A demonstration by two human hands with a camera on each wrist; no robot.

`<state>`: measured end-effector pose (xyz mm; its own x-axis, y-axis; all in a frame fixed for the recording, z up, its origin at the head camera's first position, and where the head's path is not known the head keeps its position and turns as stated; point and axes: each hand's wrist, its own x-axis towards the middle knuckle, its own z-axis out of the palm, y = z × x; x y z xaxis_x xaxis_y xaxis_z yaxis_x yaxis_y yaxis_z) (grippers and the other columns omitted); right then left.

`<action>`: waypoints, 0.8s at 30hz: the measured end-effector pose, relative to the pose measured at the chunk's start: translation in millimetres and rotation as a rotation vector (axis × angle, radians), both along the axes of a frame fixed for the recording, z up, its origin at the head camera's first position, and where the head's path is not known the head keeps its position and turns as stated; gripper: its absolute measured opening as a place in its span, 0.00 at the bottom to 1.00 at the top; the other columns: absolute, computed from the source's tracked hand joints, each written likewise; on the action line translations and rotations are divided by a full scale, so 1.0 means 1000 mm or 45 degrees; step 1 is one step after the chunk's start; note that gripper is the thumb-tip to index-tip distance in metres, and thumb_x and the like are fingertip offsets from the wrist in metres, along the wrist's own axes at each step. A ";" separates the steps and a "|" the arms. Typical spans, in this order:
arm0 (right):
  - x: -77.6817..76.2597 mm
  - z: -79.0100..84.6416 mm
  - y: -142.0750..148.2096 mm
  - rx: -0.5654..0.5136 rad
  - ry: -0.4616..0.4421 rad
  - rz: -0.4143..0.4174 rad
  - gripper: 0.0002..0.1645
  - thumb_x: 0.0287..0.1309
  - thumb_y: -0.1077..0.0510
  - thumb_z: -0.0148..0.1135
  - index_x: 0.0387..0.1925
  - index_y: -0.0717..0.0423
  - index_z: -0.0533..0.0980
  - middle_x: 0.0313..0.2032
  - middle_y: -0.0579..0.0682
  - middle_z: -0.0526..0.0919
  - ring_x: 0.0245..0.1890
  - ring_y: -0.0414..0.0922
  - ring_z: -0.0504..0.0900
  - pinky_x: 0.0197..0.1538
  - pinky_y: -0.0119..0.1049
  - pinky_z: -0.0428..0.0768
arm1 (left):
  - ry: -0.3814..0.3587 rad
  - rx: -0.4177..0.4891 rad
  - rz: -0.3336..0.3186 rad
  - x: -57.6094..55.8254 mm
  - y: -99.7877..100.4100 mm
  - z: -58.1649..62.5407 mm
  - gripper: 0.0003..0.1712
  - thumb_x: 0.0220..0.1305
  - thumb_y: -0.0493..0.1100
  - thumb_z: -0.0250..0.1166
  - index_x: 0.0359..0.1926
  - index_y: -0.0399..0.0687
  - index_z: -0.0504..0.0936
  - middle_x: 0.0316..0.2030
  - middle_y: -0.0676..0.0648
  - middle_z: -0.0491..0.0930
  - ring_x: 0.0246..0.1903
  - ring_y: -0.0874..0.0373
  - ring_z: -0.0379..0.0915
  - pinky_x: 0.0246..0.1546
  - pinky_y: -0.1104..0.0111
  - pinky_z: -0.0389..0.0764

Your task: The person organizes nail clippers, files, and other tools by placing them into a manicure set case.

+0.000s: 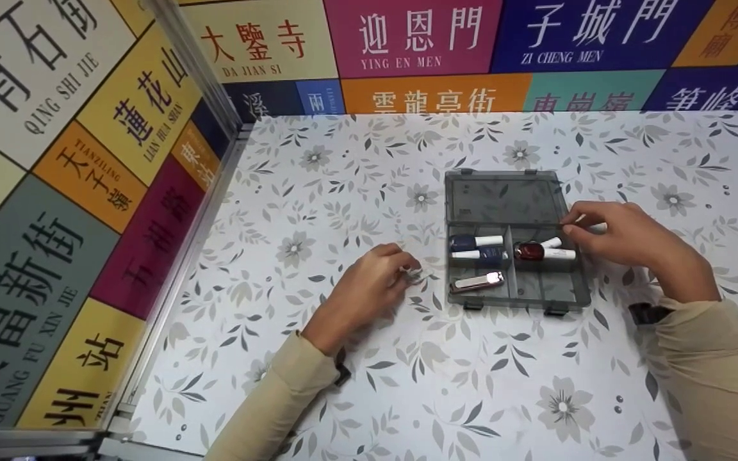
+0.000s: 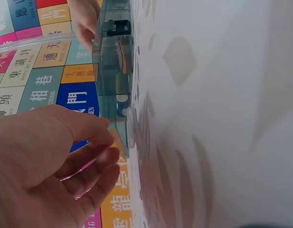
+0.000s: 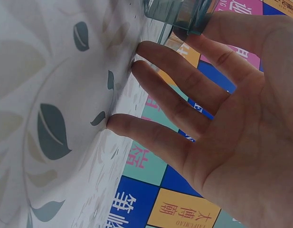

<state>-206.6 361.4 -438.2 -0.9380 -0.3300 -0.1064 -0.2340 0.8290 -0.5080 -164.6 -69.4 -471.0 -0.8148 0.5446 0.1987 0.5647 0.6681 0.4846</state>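
A grey see-through compartment box [image 1: 545, 288] lies on the table, its lid [image 1: 503, 198] folded back. Two dark blue nail polish bottles [image 1: 492, 257] with white caps lie in its left part, above a nail clipper [image 1: 478, 282]. Dark red nail polish [image 1: 529, 251] with two white caps beside it lies in the right part. My right hand [image 1: 625, 237] pinches the box's right edge between thumb and index finger; its other fingers [image 3: 160, 128] reach down to the tabletop. My left hand [image 1: 372, 282] hovers left of the box, fingers loosely bent, nothing visibly held.
A white tablecloth [image 1: 343, 192] with grey leaves and flowers covers the table. Panels with colourful lettering [image 1: 414, 38] stand along the back, and another lettered panel [image 1: 113, 160] closes off the left side. A metal frame [image 1: 170, 282] runs along the left table edge.
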 end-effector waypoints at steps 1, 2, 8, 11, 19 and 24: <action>0.000 0.000 0.000 0.000 0.001 0.000 0.11 0.79 0.51 0.61 0.52 0.50 0.84 0.53 0.61 0.92 0.59 0.66 0.87 0.55 0.61 0.83 | -0.002 -0.012 0.005 0.000 0.000 0.000 0.12 0.72 0.36 0.69 0.52 0.48 0.91 0.47 0.49 0.87 0.48 0.55 0.85 0.50 0.69 0.89; 0.000 0.000 0.000 0.000 0.001 0.000 0.11 0.79 0.51 0.61 0.52 0.50 0.84 0.52 0.61 0.92 0.59 0.66 0.87 0.55 0.61 0.83 | -0.005 -0.024 0.010 0.000 -0.001 0.000 0.11 0.72 0.36 0.69 0.52 0.49 0.91 0.47 0.49 0.87 0.48 0.55 0.85 0.50 0.68 0.89; 0.000 -0.001 0.001 -0.005 0.014 0.005 0.10 0.79 0.51 0.62 0.52 0.49 0.84 0.52 0.60 0.92 0.58 0.66 0.87 0.55 0.61 0.83 | -0.031 -0.068 0.029 0.001 -0.003 -0.001 0.15 0.69 0.34 0.68 0.52 0.50 0.92 0.48 0.49 0.88 0.52 0.53 0.85 0.53 0.65 0.89; 0.001 -0.001 0.001 -0.005 0.020 0.009 0.10 0.79 0.52 0.62 0.52 0.50 0.84 0.52 0.60 0.92 0.58 0.66 0.87 0.54 0.62 0.83 | -0.038 -0.072 0.034 0.002 -0.004 -0.001 0.16 0.67 0.32 0.67 0.52 0.51 0.92 0.48 0.50 0.88 0.52 0.54 0.84 0.53 0.65 0.88; 0.001 0.000 0.000 0.002 0.013 0.005 0.11 0.79 0.52 0.61 0.53 0.51 0.83 0.53 0.62 0.91 0.58 0.66 0.87 0.53 0.63 0.83 | -0.040 -0.056 0.041 0.002 -0.006 -0.003 0.14 0.67 0.34 0.67 0.49 0.52 0.93 0.45 0.51 0.88 0.49 0.55 0.84 0.51 0.63 0.89; 0.001 0.000 0.000 0.009 0.002 0.001 0.12 0.79 0.51 0.60 0.53 0.50 0.83 0.54 0.63 0.91 0.59 0.68 0.86 0.54 0.64 0.83 | -0.073 -0.059 0.036 0.002 -0.007 -0.002 0.10 0.70 0.41 0.70 0.49 0.52 0.92 0.44 0.51 0.87 0.47 0.56 0.84 0.50 0.62 0.88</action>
